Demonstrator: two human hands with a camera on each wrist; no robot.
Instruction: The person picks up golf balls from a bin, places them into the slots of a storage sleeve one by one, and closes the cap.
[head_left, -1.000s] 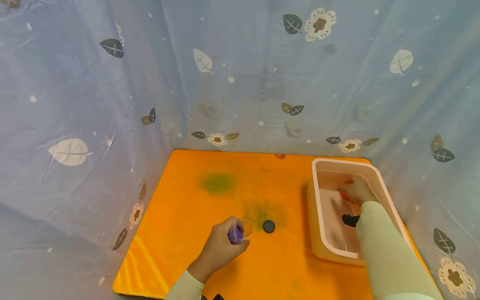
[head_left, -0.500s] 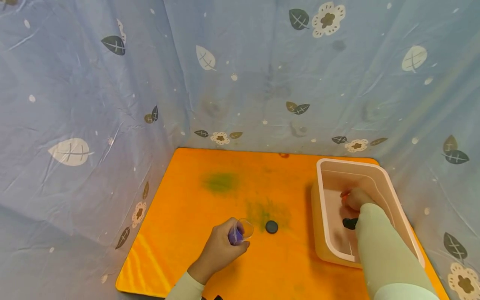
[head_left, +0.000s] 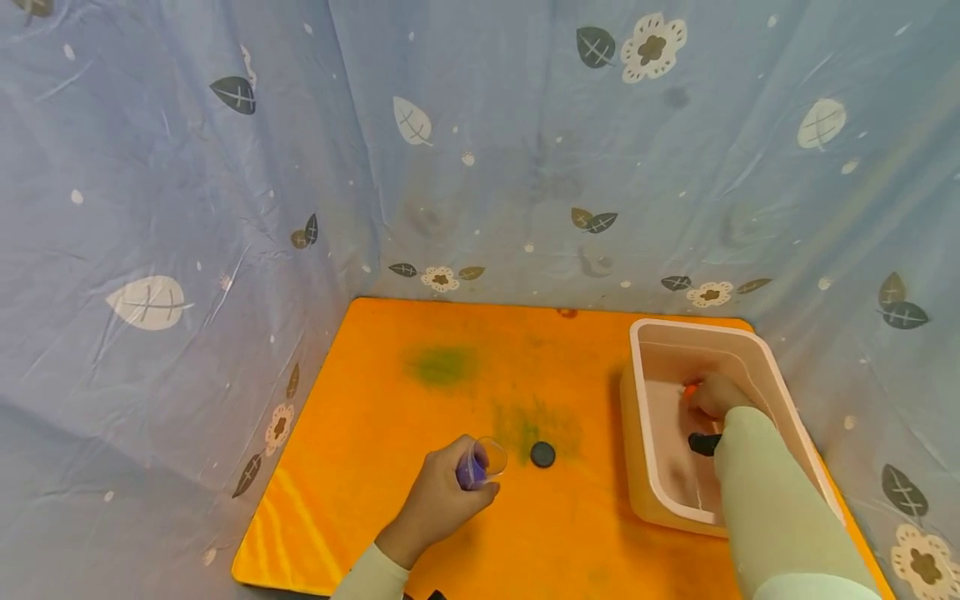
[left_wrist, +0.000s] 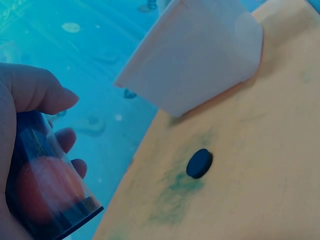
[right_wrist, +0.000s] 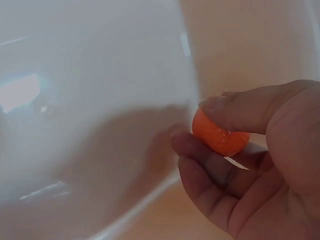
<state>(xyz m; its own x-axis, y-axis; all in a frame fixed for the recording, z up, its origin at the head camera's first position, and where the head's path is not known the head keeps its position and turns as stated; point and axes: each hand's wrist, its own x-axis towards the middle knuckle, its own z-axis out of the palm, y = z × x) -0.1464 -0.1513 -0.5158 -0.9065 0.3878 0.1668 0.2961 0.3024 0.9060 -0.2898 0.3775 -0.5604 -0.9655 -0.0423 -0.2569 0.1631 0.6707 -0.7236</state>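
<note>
My left hand (head_left: 438,500) grips a small clear cup (head_left: 480,462) tilted over the orange mat (head_left: 420,400); the left wrist view shows an orange ball inside that cup (left_wrist: 47,192). A black round cap (head_left: 542,454) lies on the mat just right of the cup, also seen as the cap (left_wrist: 199,163). My right hand (head_left: 716,393) is down inside the pink tub (head_left: 639,350) and pinches a small orange ball (right_wrist: 220,135) between thumb and fingers. Only a sliver of that ball (head_left: 690,388) shows in the head view.
Blue floral fabric (head_left: 480,150) walls in the mat at the back and on both sides. Green smudges (head_left: 442,365) stain the mat's middle. The tub (left_wrist: 195,55) stands at the mat's right edge. A black strap sits on my right wrist (head_left: 703,443).
Inside the tub my right hand has drawn back toward me and closed its fingers on the orange ball. The left hand and cup have stayed put.
</note>
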